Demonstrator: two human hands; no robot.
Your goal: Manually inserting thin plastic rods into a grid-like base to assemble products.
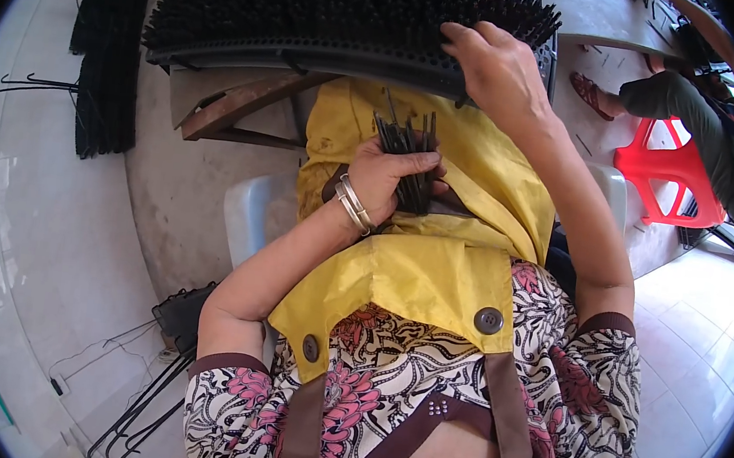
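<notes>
A bundle of thin black rods (408, 135) is clasped upright in my left hand (378, 178), over the yellow apron (435, 259) on my lap. The thumb lies across the front of the bundle. Beyond it, a long black perforated rack (313, 57) is densely filled with short black upright pieces (345, 12). My right hand (502, 71) is at the rack's near right edge, fingertips bent together against the black pieces. What is pinched there, if anything, is too small and dark to make out.
A brown support (246, 107) holds up the rack. Dark bristly strips (107, 77) with hooked wires stand at the left. Long black rods (146, 416) lie at the lower left. Another person's leg (680, 99) and a red plastic stool (659, 175) are at the right.
</notes>
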